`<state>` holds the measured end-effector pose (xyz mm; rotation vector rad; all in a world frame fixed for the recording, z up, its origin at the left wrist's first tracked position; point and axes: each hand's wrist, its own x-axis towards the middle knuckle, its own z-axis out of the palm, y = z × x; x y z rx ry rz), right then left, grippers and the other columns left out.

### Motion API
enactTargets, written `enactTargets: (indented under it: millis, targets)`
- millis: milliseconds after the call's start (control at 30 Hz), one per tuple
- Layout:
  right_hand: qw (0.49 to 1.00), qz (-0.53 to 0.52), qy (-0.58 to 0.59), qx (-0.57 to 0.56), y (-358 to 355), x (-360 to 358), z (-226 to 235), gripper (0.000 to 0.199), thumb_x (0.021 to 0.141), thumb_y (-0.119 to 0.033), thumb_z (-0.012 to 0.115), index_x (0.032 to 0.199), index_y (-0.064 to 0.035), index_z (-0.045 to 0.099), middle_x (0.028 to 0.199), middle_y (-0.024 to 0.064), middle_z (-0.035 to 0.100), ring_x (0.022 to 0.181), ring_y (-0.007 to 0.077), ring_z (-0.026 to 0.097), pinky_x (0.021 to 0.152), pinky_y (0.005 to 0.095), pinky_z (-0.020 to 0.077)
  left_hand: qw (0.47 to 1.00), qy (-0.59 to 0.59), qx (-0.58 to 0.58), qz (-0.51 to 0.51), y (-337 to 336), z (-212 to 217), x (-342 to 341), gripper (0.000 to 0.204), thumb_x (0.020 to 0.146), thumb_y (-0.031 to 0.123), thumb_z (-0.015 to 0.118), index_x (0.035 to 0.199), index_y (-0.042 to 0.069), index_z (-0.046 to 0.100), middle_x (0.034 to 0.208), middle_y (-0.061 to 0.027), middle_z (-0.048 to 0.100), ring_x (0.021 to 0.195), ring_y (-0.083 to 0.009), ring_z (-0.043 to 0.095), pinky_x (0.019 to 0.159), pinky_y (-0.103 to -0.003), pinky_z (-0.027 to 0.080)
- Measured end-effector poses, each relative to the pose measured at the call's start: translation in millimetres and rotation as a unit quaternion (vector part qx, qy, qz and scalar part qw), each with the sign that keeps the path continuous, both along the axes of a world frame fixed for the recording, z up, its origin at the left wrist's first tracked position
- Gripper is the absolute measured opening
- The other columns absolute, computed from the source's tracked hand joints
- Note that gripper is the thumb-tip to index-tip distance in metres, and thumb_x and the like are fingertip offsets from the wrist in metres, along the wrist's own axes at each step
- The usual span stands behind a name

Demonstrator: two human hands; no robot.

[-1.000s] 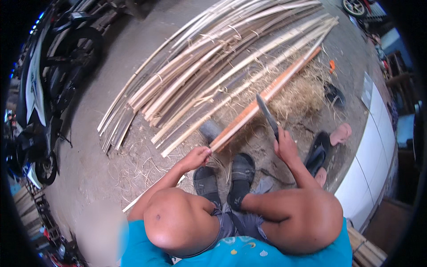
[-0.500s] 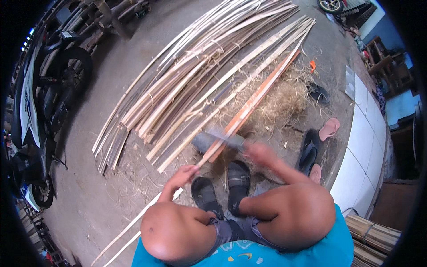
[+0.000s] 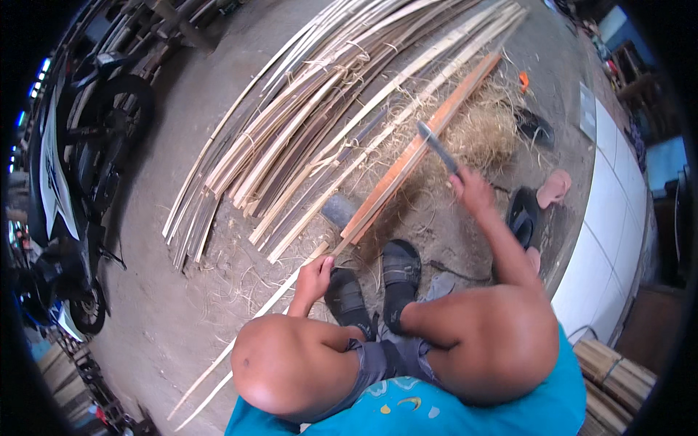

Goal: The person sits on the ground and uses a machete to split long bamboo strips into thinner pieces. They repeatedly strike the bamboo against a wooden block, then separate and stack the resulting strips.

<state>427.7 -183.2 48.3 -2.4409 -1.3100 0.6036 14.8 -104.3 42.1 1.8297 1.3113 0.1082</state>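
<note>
My left hand (image 3: 314, 280) is closed round the near end of a thin bamboo strip (image 3: 378, 211). The strip runs away to the upper right along an orange-brown board (image 3: 396, 171). In my right hand (image 3: 474, 192) is a knife (image 3: 439, 148), its dark blade lying across the strip and board about midway along. A grey block (image 3: 337, 211) sits beside the near part of the board. Curly pale shavings (image 3: 483, 138) are heaped to the right of the board's far half.
Bundles of bamboo strips (image 3: 291, 138) cover the floor ahead and to the left. A motorcycle (image 3: 73, 182) stands at the left. Pink slippers (image 3: 554, 187) and black sandals (image 3: 522, 216) lie by a white tiled step (image 3: 600, 232) on the right.
My right hand and the knife have moved away from me, up along the strip, from near the board's near end to about its middle. My left hand keeps its hold on the strip's end.
</note>
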Motion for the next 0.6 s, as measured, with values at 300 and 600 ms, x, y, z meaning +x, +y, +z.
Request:
enactTargets:
  millis: [300, 600]
  targets:
    - [0.996, 0.008, -0.082, -0.018, 18.8, 72.6, 14.7, 0.040, 0.097, -0.042, 0.059, 0.117, -0.0083, 0.065, 0.103, 0.0256, 0.070, 0.091, 0.0433, 0.068, 0.077, 0.0533, 0.0548, 0.997, 0.032, -0.066, 0.016, -43.1, 24.7, -139.9, 0.032, 0.102, 0.032, 0.054, 0.102, 0.004, 0.069, 0.080, -0.0195, 0.067, 0.074, -0.0345, 0.063, 0.077, -0.043, 0.053]
    - [0.978, -0.153, -0.130, 0.050, -19.5, 142.7, 7.3, 0.042, 0.099, -0.043, 0.053, 0.117, -0.0053, 0.062, 0.106, 0.0275, 0.069, 0.097, 0.0496, 0.065, 0.084, 0.0560, 0.0517, 0.992, 0.074, -0.052, -0.093, -30.0, 40.0, -137.2, 0.029, 0.101, 0.033, 0.056, 0.105, 0.007, 0.068, 0.085, -0.0211, 0.068, 0.080, -0.0413, 0.065, 0.074, -0.048, 0.052]
